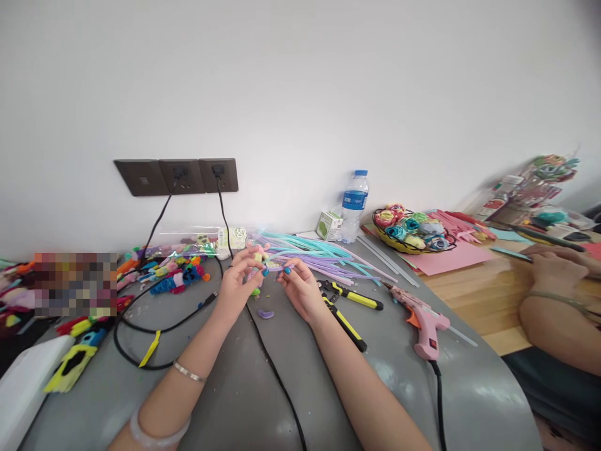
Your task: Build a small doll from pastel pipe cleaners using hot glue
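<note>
While both hands pinch it, pastel figure [258, 258], glue gun [422, 321] nearby

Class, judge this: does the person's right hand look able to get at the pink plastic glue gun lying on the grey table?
Probably yes. The right hand pinches a small pastel craft piece; only the yellow-and-black pliers lie between it and the pink plastic glue gun, low enough to pass over.

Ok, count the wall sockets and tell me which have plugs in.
3, in a row on the wall: left socket has no plug, middle socket and right socket each have a black cord plugged in. None looks hidden.
</note>
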Available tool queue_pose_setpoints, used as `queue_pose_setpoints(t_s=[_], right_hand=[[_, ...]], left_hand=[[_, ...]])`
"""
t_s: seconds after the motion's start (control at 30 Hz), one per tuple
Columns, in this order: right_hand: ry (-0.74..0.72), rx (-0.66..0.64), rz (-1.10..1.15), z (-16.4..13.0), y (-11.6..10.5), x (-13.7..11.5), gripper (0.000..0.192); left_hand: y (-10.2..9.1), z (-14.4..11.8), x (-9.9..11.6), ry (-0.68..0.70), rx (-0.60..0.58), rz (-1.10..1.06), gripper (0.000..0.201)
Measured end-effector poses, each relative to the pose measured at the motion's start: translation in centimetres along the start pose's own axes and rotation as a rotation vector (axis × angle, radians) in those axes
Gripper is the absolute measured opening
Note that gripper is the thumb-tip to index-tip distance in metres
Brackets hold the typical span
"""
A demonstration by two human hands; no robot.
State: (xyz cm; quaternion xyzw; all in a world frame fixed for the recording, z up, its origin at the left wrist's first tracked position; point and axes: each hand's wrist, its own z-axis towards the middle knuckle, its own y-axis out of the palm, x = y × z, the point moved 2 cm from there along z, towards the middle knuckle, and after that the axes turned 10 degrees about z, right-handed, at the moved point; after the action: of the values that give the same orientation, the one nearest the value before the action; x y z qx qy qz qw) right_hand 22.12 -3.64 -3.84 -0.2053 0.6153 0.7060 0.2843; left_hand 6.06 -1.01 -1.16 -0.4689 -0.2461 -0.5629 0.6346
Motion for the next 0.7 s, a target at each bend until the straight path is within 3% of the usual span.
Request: queue_pose_setpoints(t_s=[0.27, 0.5, 0.57, 0.7], right_hand=[[-0.008, 0.022, 0.061, 0.2, -0.1, -0.1, 0.028], [0.015, -0.012, -0.020, 0.0, -0.2, 0.1, 0.025], [0.008, 0.008, -0.014, 0.1, -0.4, 0.1, 0.026], [-0.044, 0.082, 0.044, 0.4, -0.7, -0.2, 0.028]], left_hand=[[-0.2, 0.0, 0.5, 0.115, -0.039, 0.125, 0.012], [0.7, -0.8, 2.0, 0.286, -0.236, 0.465, 0.015], [0.7, -0.8, 1.9, 0.286, -0.204, 0.482, 0.015], [-0.1, -0.2, 1.0, 0.203, -0.031, 0.376, 0.012]])
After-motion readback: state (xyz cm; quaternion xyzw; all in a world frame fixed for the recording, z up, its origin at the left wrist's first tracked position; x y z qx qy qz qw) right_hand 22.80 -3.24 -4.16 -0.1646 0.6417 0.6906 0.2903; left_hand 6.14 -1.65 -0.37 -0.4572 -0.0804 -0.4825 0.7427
